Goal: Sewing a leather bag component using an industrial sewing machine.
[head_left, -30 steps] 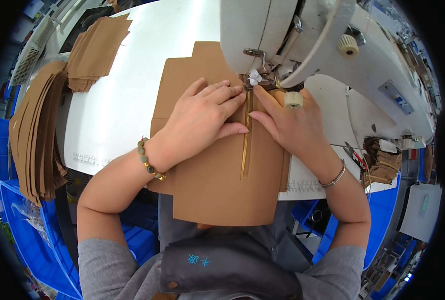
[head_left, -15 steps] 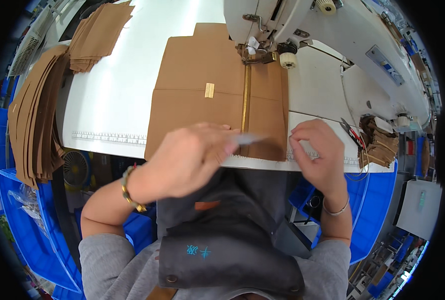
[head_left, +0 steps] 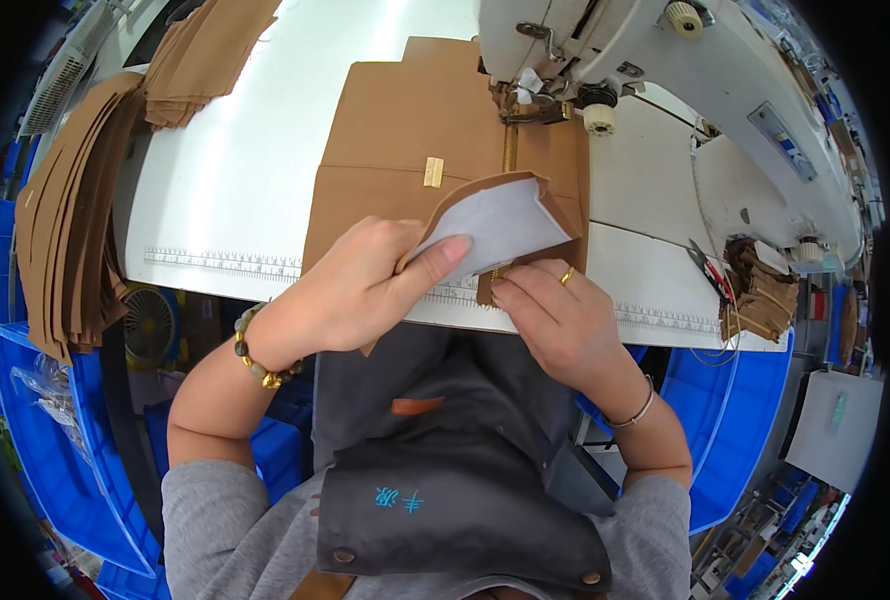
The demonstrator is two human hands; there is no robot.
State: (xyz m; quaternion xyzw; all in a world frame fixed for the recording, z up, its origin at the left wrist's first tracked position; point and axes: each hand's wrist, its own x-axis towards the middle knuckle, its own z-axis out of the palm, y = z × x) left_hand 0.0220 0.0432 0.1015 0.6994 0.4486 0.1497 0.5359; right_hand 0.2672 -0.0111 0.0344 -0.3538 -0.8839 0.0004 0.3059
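A brown fabric piece (head_left: 365,120) with a small pale rectangular patch (head_left: 433,172) and a gold zipper (head_left: 510,145) lies under the needle area of the white sewing machine (head_left: 645,50). My left hand (head_left: 370,285) grips a folded brown flap (head_left: 497,220) near the piece's lower end, its pale inner side turned up and my thumb over it. Just right of it, my right hand (head_left: 555,320) has its fingers closed at the zipper's lower end, below the flap; what they hold there is mostly hidden.
Brown cut pieces (head_left: 75,200) hang stacked at the table's (head_left: 195,200) left, with another stack (head_left: 200,50) behind. At the right are scissors (head_left: 713,275) and crumpled brown pieces (head_left: 760,295). Blue bins (head_left: 40,440) flank the grey apron (head_left: 445,470).
The brown piece has shifted away from me under the machine. My hands have come down from the needle area; the left has lifted and folded the lower part, exposing its pale side.
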